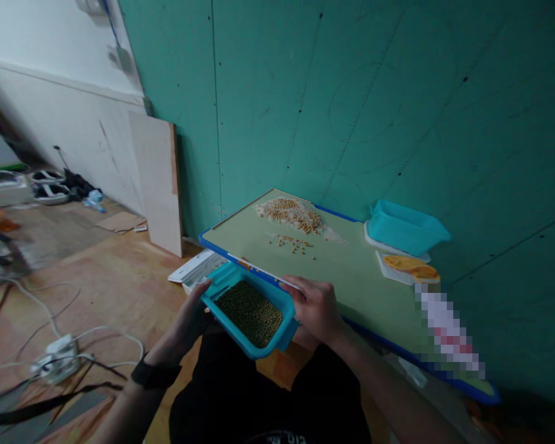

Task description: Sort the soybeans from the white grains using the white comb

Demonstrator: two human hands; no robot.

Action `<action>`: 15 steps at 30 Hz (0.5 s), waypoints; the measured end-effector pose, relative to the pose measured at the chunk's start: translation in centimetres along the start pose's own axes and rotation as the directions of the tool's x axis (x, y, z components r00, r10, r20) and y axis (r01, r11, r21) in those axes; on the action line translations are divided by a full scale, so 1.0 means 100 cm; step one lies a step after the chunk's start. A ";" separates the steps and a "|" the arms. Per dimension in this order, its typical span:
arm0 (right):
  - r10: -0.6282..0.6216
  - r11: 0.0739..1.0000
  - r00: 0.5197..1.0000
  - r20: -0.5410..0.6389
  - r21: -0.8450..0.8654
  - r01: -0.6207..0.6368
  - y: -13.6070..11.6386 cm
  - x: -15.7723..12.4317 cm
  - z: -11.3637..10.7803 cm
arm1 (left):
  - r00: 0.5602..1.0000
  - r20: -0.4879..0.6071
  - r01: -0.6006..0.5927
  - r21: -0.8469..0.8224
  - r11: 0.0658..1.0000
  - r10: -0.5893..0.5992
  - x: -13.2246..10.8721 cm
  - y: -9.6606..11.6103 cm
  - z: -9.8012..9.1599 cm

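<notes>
A blue tub [235, 335] of green beans [248, 311] is grasped at its left end by the left hand [195, 313], between both hands and beside the near edge of the tabletop [351, 271]. A thin white strip [284, 282] is pinched in the right hand [315, 306] along that edge. Beyond the hands, tan beans [289, 213] are heaped among white grains [335, 235]; a second tub [400, 230] is set farther right.
</notes>
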State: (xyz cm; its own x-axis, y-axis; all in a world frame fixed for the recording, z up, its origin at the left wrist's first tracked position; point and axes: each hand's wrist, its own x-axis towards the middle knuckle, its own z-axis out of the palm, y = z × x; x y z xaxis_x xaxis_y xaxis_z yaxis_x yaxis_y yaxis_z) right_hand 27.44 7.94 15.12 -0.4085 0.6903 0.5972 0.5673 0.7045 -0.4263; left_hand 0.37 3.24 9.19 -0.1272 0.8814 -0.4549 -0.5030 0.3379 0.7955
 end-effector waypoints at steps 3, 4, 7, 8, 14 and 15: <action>0.033 0.998 0.999 -0.028 0.054 -0.032 0.000 -0.010 -0.013 | 1.000 -0.014 0.014 -0.003 1.000 -0.014 0.000 -0.001 -0.001; 0.057 0.997 0.997 -0.055 0.047 -0.055 0.004 -0.013 -0.021 | 1.000 -0.018 0.016 -0.013 1.000 -0.016 0.000 -0.002 -0.002; 0.146 0.986 0.968 -0.203 -0.048 -0.159 0.027 -0.023 -0.051 | 1.000 -0.014 0.023 -0.047 0.999 -0.023 0.001 -0.007 -0.004; 0.176 0.974 0.950 -0.258 -0.093 -0.205 0.037 -0.027 -0.062 | 0.999 0.001 0.033 -0.057 0.998 -0.033 0.002 -0.010 -0.005; 0.362 0.858 0.861 -0.358 -0.233 -0.458 0.078 -0.051 -0.111 | 0.993 0.093 0.078 -0.096 0.992 -0.069 0.004 -0.018 -0.003; 0.395 0.848 0.854 -0.339 -0.224 -0.481 0.079 -0.052 -0.113 | 0.993 0.097 0.083 -0.101 0.991 -0.073 0.003 -0.018 -0.001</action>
State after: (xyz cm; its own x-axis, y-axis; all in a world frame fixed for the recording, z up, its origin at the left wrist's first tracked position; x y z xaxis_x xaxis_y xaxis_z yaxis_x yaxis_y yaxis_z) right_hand 42.13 8.09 16.29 0.1179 0.8119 0.5718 0.8374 0.2281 -0.4966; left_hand 1.15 2.88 7.59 -0.0064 0.8821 -0.4710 -0.5959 0.3748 0.7102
